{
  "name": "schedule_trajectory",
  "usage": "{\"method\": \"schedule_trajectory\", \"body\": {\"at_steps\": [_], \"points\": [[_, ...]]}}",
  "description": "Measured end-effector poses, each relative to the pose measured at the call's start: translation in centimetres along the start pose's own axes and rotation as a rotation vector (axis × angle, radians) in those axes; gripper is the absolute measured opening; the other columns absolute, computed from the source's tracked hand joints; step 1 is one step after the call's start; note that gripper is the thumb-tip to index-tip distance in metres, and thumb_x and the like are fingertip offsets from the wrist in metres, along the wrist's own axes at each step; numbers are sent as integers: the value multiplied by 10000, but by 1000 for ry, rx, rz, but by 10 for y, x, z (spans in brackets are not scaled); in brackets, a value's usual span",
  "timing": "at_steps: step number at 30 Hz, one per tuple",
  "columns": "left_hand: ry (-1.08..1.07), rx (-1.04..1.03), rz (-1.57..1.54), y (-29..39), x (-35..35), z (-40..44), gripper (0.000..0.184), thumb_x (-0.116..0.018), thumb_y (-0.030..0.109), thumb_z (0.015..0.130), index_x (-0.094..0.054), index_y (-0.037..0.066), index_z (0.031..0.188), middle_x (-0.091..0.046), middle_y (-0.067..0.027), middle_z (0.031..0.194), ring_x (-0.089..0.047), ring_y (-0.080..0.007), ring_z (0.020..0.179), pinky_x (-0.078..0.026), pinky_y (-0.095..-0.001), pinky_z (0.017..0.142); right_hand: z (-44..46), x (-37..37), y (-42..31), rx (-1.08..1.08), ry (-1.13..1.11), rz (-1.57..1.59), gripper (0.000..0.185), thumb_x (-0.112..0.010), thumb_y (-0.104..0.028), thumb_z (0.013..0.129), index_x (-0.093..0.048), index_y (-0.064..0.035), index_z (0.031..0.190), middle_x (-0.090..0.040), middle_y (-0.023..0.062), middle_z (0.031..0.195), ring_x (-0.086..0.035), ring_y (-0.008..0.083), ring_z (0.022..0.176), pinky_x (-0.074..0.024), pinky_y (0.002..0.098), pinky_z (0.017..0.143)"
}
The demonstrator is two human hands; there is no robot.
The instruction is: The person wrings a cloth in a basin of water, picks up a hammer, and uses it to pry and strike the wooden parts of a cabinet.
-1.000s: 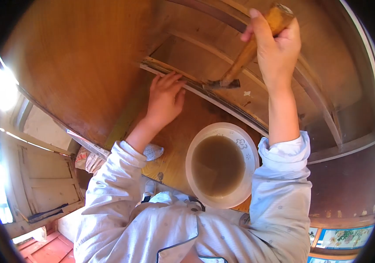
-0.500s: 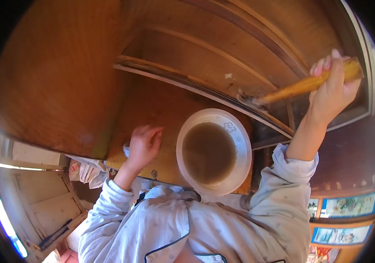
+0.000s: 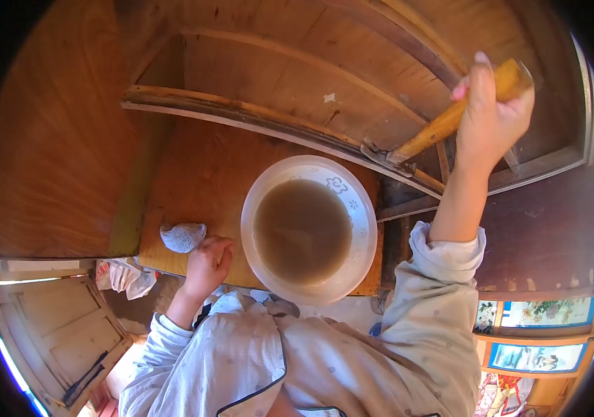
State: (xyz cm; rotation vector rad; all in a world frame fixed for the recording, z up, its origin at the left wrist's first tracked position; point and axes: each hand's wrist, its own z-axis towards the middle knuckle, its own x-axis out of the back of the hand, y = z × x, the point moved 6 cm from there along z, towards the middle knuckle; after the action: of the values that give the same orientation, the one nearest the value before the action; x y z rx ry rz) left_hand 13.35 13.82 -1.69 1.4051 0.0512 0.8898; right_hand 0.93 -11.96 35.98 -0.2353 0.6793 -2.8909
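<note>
My right hand (image 3: 495, 118) is closed round the thick wooden handle of a tool (image 3: 425, 139), raised at the upper right. The tool's small dark metal head rests at the slim wooden rail (image 3: 297, 142) of the frame; its exact kind is unclear. My left hand (image 3: 208, 266) hangs low at the left of the basin, loosely curled, thumb apart from the fingers, with nothing visible in it. Just beyond it lies a greyish, rounded lump (image 3: 183, 237), perhaps a bundled cloth. A white basin (image 3: 363, 236) with a flower pattern holds murky brown liquid (image 3: 302, 233).
Wooden boards and a slatted panel (image 3: 352, 83) of old furniture rise in front. A brown wooden panel (image 3: 54, 139) stands at the left. Plastic bags (image 3: 127, 276) lie at the lower left. Pictured glass panes (image 3: 543, 313) are at the lower right.
The tool's handle has tilted more steeply, its metal head now at the rail. My left hand has dropped slightly, revealing the grey lump. The whole view has shifted a little.
</note>
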Motion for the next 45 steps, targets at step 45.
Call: {"method": "schedule_trajectory", "body": {"at_steps": [45], "points": [[-4, -704, 170, 170, -54, 245, 363, -731, 250, 751, -680, 95, 1075, -632, -109, 1081, -498, -318, 1156, -312, -480, 1016, -6, -105, -11, 509, -392, -282, 357, -661, -274, 900, -499, -13, 1082, -644, 202, 800, -639, 399, 717, -501, 404, 588]]}}
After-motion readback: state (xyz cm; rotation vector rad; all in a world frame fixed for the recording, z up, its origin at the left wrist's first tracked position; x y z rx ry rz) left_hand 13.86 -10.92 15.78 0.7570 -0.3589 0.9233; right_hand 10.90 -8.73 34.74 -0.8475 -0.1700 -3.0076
